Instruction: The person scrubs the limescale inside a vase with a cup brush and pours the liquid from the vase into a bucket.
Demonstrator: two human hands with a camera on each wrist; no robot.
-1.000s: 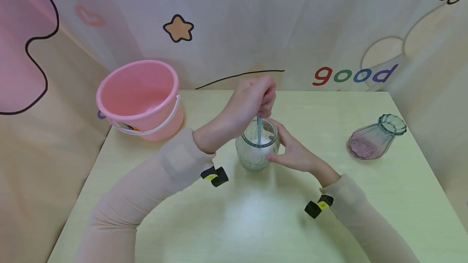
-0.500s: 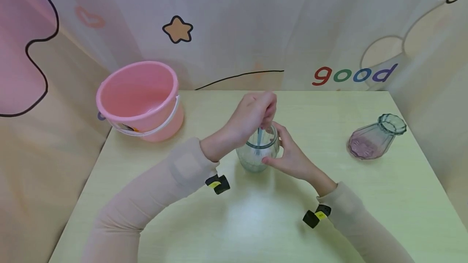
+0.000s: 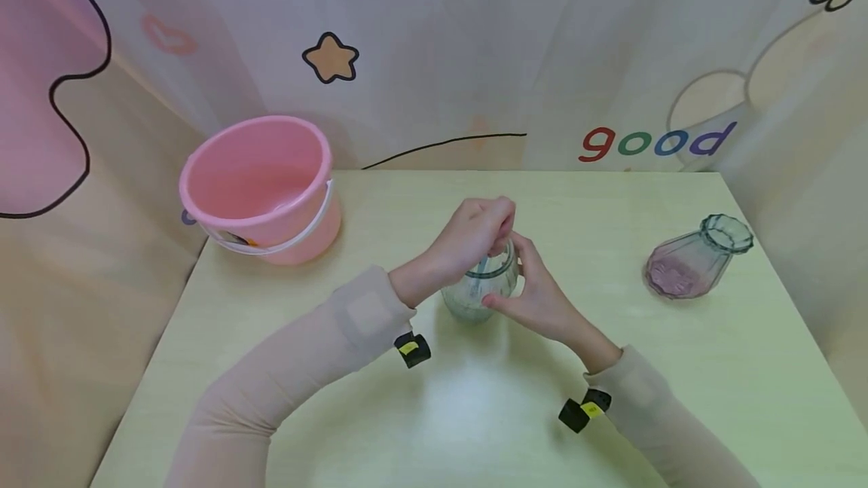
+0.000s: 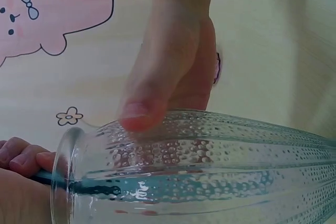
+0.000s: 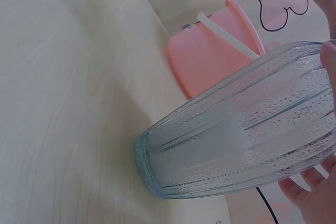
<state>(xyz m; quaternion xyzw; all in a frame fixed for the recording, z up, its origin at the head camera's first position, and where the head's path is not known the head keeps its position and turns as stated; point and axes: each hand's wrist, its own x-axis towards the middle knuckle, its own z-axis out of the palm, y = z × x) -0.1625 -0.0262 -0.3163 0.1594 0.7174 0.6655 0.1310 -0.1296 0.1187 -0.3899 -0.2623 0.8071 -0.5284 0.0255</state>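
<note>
A ribbed clear glass jar [image 3: 466,301] stands near the middle of the table. My right hand [image 3: 539,300] holds it from the right, thumb in front and fingers round the far side. Above the mouth, my left hand [image 3: 470,241] grips the blue handle of what looks like a bottle brush [image 4: 47,178]. Its shaft runs down inside the jar, seen through the dotted glass in the left wrist view. A whitish, blurred mass [image 5: 205,140] shows inside the lower jar in the right wrist view, probably the brush head. The left hand's fingertips are partly hidden.
At the back left stands a pink bucket [image 3: 258,164] with a white handle. A second glass vase [image 3: 695,258], tinted purple at its base, lies tilted on its side at the right. A printed curtain [image 3: 434,59] hangs behind the pale table [image 3: 475,413].
My left hand has moved down toward the jar's mouth, and the brush handle reaches deeper into the jar. The right hand has shifted slightly down, still holding the jar.
</note>
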